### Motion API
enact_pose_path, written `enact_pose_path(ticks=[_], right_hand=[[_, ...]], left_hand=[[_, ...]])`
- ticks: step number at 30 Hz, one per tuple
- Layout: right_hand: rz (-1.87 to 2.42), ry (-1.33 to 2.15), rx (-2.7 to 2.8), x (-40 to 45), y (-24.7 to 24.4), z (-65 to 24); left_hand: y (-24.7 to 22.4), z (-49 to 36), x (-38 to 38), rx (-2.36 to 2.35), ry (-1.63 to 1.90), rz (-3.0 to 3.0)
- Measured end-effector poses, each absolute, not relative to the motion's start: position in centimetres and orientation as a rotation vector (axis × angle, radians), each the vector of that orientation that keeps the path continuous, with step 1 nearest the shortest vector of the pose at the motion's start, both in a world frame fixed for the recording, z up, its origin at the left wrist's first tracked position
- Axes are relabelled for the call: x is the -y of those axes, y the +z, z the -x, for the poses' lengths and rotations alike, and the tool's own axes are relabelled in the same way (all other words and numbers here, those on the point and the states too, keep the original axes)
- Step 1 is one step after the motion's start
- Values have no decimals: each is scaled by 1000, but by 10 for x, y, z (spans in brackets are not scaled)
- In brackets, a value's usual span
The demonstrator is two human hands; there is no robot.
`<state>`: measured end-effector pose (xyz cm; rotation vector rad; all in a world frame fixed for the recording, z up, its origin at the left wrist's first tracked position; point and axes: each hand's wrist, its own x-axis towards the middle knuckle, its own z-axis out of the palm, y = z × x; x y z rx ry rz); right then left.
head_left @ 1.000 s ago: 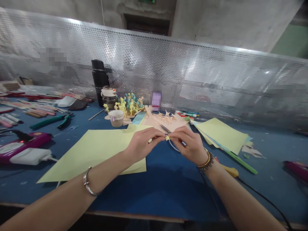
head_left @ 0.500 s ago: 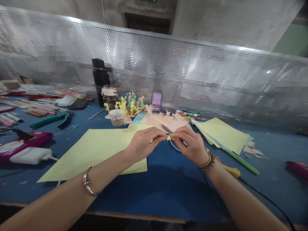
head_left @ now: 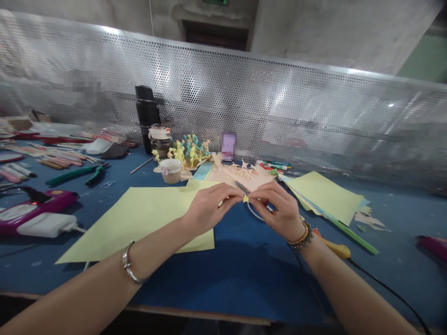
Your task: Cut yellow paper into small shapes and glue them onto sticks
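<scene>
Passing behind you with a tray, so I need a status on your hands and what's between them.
Left hand pinching small pale-yellow paper piece. Right hand gripping metal scissors. Peach paper cutouts just beyond the hands.

Craft workshop: blue bench (head_left: 244,274), pliers (head_left: 75,176), paper sheets (head_left: 132,223)

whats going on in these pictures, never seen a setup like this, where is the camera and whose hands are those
One camera worn on a person's head took these, looking forward and down. There is no machine: the left hand and right hand belong to the wearer. They meet over a blue work table with a tiny yellow paper piece between them, and the right hand appears to hold small scissors. A pale yellow paper sheet lies under the left hand, and peach paper cutouts lie beyond the hands.
</scene>
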<state>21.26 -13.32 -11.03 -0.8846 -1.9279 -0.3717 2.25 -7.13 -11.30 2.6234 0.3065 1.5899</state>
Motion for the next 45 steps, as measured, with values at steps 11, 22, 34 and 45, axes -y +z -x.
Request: enact_pose_path(ticks=[11,22,34,45], right_hand=[[874,-317,1927,133,-110,-210],[896,-295,1947,133,-109,-210],[937,-271,1918,133,-112,-210],[943,-268,1897,131,-113,-210]], left_hand=[[-115,-24,72,-344,1567,-2579],[-115,-24,72,-336,1546,-2585],[-115,-24,71,-348,1513,-2601],[-116,-23,71,-354,1533,-2612]])
